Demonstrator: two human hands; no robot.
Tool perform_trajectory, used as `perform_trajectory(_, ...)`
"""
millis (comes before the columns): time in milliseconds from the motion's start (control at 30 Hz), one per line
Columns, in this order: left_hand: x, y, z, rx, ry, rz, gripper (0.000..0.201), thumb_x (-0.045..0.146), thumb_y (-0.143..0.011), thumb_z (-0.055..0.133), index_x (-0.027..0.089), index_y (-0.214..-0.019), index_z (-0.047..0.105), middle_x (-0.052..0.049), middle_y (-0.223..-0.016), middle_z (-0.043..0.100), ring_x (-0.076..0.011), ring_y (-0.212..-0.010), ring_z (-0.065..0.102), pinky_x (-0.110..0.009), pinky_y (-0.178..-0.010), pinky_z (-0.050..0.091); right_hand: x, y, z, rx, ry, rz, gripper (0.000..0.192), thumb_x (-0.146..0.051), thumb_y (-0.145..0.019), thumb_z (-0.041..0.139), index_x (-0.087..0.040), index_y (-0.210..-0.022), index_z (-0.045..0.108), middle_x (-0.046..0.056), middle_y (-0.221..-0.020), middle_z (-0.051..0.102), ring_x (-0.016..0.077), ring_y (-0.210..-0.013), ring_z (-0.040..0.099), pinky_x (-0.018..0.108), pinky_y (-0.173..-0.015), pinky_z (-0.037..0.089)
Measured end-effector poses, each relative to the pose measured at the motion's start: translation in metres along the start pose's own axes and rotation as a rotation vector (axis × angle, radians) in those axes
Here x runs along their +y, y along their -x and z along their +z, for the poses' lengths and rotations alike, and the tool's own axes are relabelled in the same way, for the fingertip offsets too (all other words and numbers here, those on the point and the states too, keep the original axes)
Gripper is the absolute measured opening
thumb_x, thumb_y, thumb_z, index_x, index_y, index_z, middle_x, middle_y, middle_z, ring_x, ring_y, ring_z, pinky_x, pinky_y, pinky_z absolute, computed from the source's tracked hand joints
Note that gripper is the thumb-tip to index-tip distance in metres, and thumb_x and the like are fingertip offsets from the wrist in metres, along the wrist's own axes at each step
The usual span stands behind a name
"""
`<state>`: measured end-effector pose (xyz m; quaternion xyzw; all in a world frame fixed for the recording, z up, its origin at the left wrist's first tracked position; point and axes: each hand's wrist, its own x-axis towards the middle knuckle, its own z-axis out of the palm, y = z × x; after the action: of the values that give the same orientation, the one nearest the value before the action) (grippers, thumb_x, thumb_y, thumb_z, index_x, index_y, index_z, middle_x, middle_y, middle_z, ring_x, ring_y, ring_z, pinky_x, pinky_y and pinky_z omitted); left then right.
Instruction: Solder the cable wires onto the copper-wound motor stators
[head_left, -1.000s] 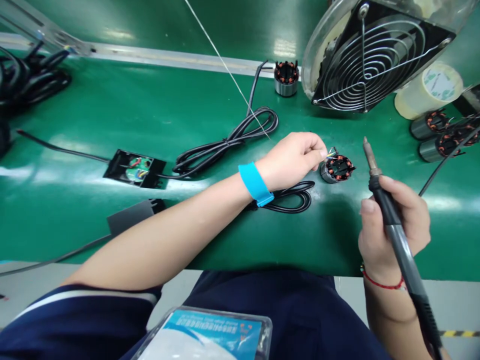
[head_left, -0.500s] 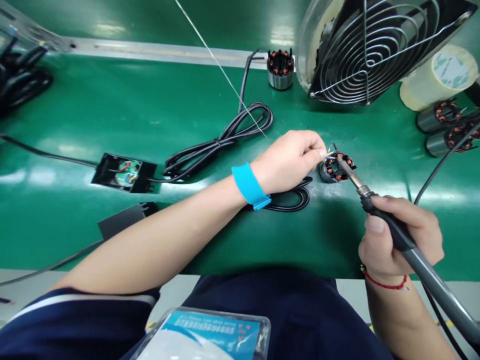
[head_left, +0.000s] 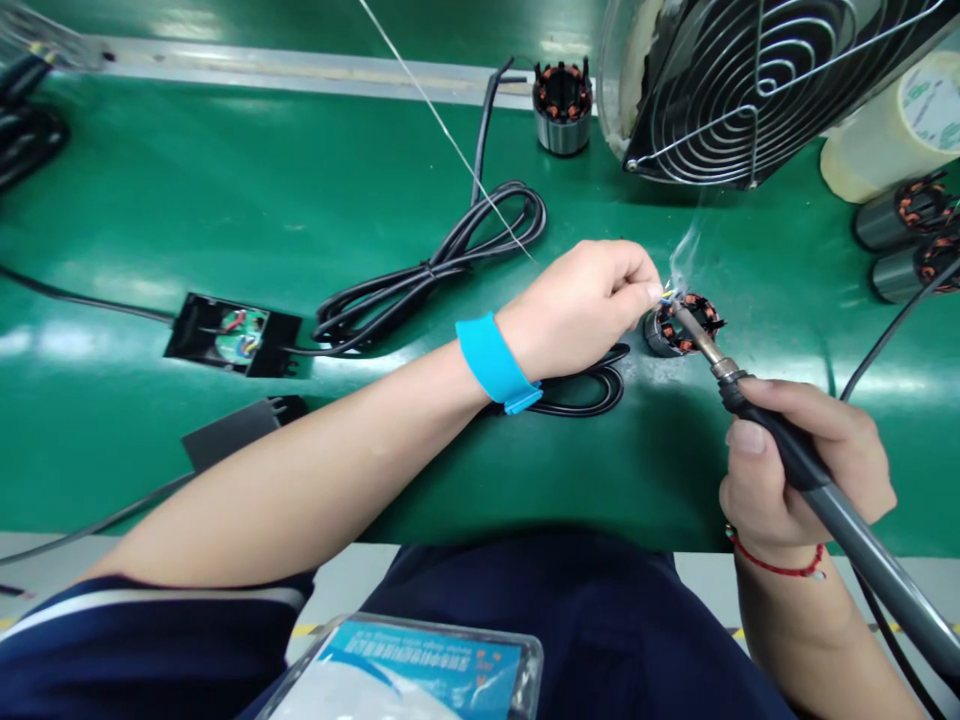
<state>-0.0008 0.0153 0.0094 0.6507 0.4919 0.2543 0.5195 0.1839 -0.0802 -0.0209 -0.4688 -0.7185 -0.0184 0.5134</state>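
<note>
Stator (head_left: 682, 325) just beside left fingers (head_left: 637, 290)

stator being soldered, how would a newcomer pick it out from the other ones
Start at the big wire-guarded black fan at the green bench's far edge. Below it lies a small grey stator with copper windings. Unlike the other stators, it has the soldering iron tip on it, with smoke rising.

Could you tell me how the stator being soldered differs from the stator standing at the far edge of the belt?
The near stator lies tipped on the green belt; the far stator stands upright. The near one is worked on: the left hand pinches its wires, the soldering iron in the right hand touches them, and smoke rises. The far one is untouched. Both show copper windings in a grey metal body.
</note>
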Motion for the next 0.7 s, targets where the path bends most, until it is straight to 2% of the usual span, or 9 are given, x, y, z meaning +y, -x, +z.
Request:
perform_trajectory(233,0.001,0.000,0.001,0.009,-0.030,0.018,0.020,0.009,-0.088,0.052,0.015,-0.069,0.054,0.001,-0.065,0.054,-0.0098,-0.064,0.046,-0.025,-0.061,0.034,-0.001,0.000,-0.001,-0.018,-0.090,0.011,0.031,-0.021,-0.086,0.066,-0.020,-0.117,0.072,0.001,-0.080,0.073,0.0137,-0.060,0.064,0.027,-0.051,0.053)
perform_trajectory(367,0.000,0.000,0.001,0.010,-0.041,0.024,0.019,0.009,-0.088,0.051,0.015,-0.070,0.054,0.001,-0.066,0.056,-0.0099,-0.066,0.048,-0.025,-0.062,0.034,-0.001,0.000,-0.005,-0.049,-0.070,0.088,0.037,-0.025,-0.085,0.068,-0.024,-0.122,0.070,0.000,-0.082,0.073,0.0146,-0.059,0.064,0.031,-0.055,0.054)
perform_trajectory(500,0.000,0.000,0.002,0.007,-0.027,0.021,0.018,0.009,-0.088,0.051,0.015,-0.071,0.055,0.001,-0.065,0.056,-0.0095,-0.064,0.048,-0.024,-0.060,0.034,0.000,0.001,0.000,0.026,-0.052,0.085,0.039,-0.027,-0.085,0.068,-0.029,-0.124,0.069,0.000,-0.081,0.072,0.0142,-0.056,0.061,0.031,-0.051,0.051)
perform_trajectory(567,0.000,0.000,0.002,0.003,-0.019,0.009,0.018,0.009,-0.088,0.051,0.015,-0.072,0.055,0.001,-0.064,0.055,-0.0091,-0.062,0.047,-0.024,-0.059,0.033,-0.001,0.000,0.004,0.019,-0.070,0.136,0.043,-0.025,-0.086,0.069,-0.034,-0.128,0.066,-0.001,-0.090,0.074,0.0154,-0.063,0.067,0.031,-0.054,0.054)
perform_trajectory(633,0.000,0.000,0.002,0.000,-0.012,0.003,0.018,0.009,-0.088,0.051,0.015,-0.071,0.055,0.002,-0.063,0.054,-0.0089,-0.060,0.046,-0.024,-0.059,0.033,-0.006,-0.005,0.004,-0.041,-0.126,0.248,0.049,-0.022,-0.088,0.068,-0.038,-0.134,0.060,-0.001,-0.111,0.073,0.0188,-0.079,0.074,0.033,-0.059,0.059)
perform_trajectory(700,0.000,0.000,0.001,-0.002,-0.005,0.001,0.017,0.009,-0.088,0.051,0.014,-0.072,0.055,0.002,-0.062,0.054,-0.0088,-0.059,0.046,-0.024,-0.058,0.033,-0.010,-0.016,0.000,-0.127,-0.178,0.357,0.051,-0.021,-0.093,0.061,-0.040,-0.139,0.054,0.000,-0.132,0.064,0.0211,-0.090,0.075,0.034,-0.064,0.062)
